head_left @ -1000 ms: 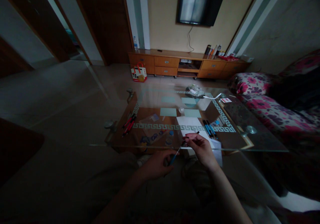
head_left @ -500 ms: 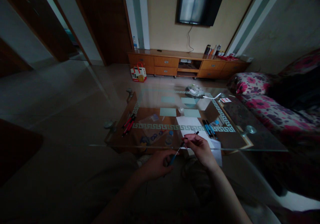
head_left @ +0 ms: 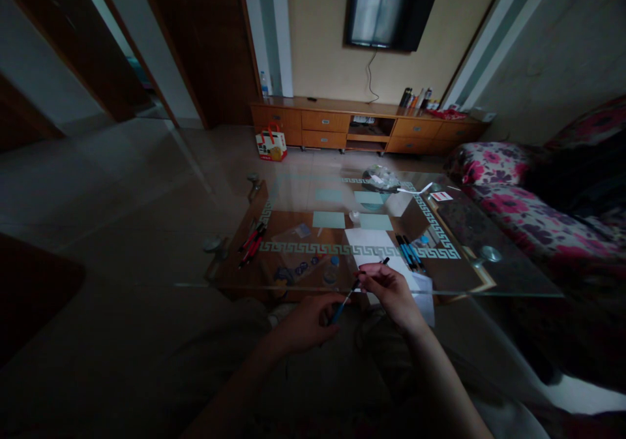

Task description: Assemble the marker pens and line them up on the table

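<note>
Probably mid-fitting by the near table edge [head_left: 518,291]: my left hand [head_left: 308,320] grips a blue barrel [head_left: 336,314], right hand [head_left: 391,292] pinches the dark piece [head_left: 355,285]; needs steady aligning.

Left hand [head_left: 309,319], fingers curled, sits just before the near edge of the worktop [head_left: 525,281]; right hand [head_left: 391,292] pinches thumb against fingers at that edge, forearms [head_left: 445,370] converging.

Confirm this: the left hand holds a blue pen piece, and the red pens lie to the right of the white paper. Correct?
Not quite: the red pens lie to the left of the white paper, as the head view shows. The left hand does hold a blue pen piece.
</note>
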{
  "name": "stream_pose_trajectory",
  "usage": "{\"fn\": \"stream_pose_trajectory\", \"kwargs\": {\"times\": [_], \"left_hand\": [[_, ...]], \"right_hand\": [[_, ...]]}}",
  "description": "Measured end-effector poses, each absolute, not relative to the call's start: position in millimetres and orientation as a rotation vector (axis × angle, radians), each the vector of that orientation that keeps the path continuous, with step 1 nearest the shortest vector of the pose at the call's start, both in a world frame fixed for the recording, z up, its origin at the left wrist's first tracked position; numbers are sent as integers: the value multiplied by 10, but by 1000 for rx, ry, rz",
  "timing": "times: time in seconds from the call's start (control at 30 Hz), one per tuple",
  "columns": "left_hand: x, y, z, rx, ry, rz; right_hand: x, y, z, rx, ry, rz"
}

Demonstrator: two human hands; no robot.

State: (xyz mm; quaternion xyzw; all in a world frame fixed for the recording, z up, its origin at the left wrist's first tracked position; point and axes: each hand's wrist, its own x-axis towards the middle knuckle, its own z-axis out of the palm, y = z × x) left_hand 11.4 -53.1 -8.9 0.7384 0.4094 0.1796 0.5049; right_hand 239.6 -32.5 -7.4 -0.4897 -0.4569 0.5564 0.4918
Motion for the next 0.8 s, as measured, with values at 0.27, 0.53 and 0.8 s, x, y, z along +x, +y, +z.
{"fn": "stream_pose_trajectory", "kwargs": {"times": [0.27, 0.53, 0.8], "left_hand": [[125, -540, -96, 1766, 1018, 474], [134, -509, -139, 1766, 1005, 522], [134, -492, -154, 1752, 992, 577]], "right_hand": [[2392, -338, -98, -1189, -1180, 1400], [2361, -360, -62, -1156, -1172, 1449], [2362, -360, -78, -1143, -1206, 1435]]}}
